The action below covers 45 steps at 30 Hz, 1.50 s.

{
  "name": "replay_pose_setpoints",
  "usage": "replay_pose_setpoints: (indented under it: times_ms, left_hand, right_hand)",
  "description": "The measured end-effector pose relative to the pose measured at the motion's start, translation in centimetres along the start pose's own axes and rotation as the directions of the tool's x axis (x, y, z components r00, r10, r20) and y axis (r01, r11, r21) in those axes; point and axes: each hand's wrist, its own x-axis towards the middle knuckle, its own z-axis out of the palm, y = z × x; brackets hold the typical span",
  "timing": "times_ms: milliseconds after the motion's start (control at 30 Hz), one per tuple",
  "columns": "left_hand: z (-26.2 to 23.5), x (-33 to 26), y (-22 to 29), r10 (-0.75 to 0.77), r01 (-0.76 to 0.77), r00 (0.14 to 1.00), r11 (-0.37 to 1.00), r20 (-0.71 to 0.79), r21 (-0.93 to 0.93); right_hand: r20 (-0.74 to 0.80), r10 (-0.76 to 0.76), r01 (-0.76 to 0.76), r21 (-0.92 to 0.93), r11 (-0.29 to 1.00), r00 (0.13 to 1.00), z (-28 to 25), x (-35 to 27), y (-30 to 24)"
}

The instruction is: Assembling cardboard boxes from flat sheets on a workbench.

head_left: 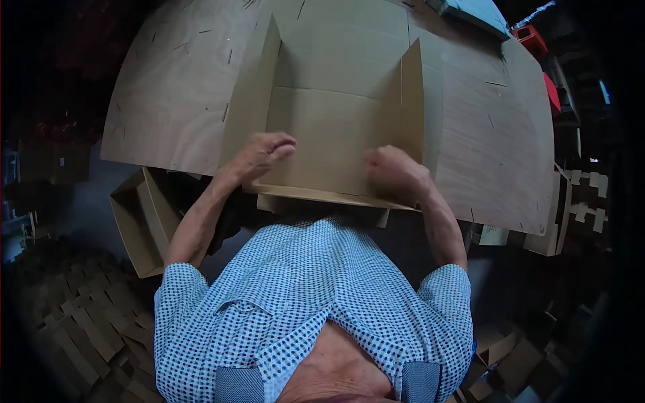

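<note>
Both hands, left hand [263,156] flat and open, right hand [392,172] fisted, empty, press the cardboard blank [322,127] mid-frame; it looks light, stiff yet creasable, best held at its edges.

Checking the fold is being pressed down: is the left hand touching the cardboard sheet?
Touching. The head view shows the left hand lying palm-down on the near edge of the cardboard sheet, with no gap showing under the fingers.

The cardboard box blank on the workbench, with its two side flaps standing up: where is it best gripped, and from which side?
Probably the cardboard blank is best gripped at its near edge, from the person's side. That edge overhangs the workbench, so fingers can wrap under it; the left hand and right hand rest there. The upright flaps block the sides.
</note>
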Motion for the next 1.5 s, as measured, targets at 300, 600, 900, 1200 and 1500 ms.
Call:
replay_pose_setpoints:
  times_ms: [300,600,900,1200,1500]
  left_hand:
    - [-5.8,13.2,-9.9,0.098,0.076,0.727,0.972,-0.679,0.222]
    - [-6.4,10.3,-6.1,0.067,-0.092,0.988,0.979,-0.140,-0.181]
    - [-4.4,12.7,-5.1,0.111,-0.116,0.986,0.992,-0.125,-0.039]
    - [-1.5,18.4,-10.3,-0.311,0.035,0.931,0.597,-0.190,-0.802]
    - [-2.6,19.2,-13.3,-0.166,-0.160,0.950,0.467,-0.264,-0.870]
  right_hand:
    - [-0.776,0.449,-0.314,0.335,0.889,0.444,-9.5,7.6,8.4]
    - [-0.214,0.095,-0.090,0.036,0.995,0.972,-11.4,3.8,5.3]
    - [-0.437,-0.191,0.139,-0.148,0.979,0.879,-4.4,10.3,-1.6]
    - [-0.319,-0.126,0.083,-0.146,0.986,0.939,-4.8,8.3,-2.8]
    - [-0.747,-0.275,0.466,0.052,0.883,0.605,-3.0,8.0,-1.1]
